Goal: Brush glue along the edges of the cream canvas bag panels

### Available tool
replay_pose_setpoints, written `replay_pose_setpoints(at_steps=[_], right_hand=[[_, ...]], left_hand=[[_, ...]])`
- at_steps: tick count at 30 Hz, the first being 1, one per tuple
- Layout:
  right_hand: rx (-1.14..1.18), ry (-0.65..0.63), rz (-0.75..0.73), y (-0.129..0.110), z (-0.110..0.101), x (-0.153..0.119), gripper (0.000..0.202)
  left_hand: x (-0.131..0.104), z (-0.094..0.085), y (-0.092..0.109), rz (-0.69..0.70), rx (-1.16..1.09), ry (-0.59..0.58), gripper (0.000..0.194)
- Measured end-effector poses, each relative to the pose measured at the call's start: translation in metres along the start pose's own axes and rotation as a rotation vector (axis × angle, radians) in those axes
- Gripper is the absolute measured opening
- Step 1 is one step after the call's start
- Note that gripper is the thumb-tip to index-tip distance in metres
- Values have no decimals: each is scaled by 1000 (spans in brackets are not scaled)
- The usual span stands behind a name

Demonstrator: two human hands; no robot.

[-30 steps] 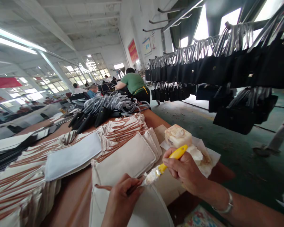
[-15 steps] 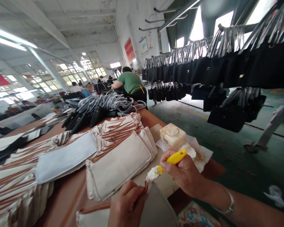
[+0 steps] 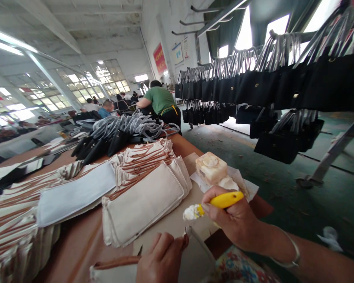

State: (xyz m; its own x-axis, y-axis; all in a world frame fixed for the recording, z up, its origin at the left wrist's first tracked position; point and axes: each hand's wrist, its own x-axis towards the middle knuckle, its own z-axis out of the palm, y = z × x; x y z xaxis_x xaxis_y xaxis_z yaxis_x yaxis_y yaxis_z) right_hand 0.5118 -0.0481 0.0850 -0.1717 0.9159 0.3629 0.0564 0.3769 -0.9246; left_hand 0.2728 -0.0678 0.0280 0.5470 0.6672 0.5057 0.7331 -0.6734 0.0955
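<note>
Right hand (image 3: 237,220) grips a yellow-handled brush (image 3: 225,200) loaded with white paste (image 3: 191,212).
Below its fingers (image 3: 212,193), the left hand (image 3: 161,257) pinches a cream, brown-edged fabric piece (image 3: 197,255); thin, even dabs would likely keep it clean.

At right, black bags (image 3: 259,86) on a rack (image 3: 339,149) above a green floor (image 3: 224,145); farther back, a person (image 3: 161,100) in green, bent forward; on the wall (image 3: 162,23), a red banner (image 3: 159,58).
</note>
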Motion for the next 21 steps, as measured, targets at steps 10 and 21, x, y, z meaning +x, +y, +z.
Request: replay_pose_setpoints(at_steps=[10, 21], right_hand=[[-24, -263, 59, -14, -8, 18, 9], [-99, -362, 79, -28, -12, 26, 9]], left_hand=[[-5, -5, 10, 230, 266, -91, 33], [-11, 1, 8, 162, 206, -65, 27]])
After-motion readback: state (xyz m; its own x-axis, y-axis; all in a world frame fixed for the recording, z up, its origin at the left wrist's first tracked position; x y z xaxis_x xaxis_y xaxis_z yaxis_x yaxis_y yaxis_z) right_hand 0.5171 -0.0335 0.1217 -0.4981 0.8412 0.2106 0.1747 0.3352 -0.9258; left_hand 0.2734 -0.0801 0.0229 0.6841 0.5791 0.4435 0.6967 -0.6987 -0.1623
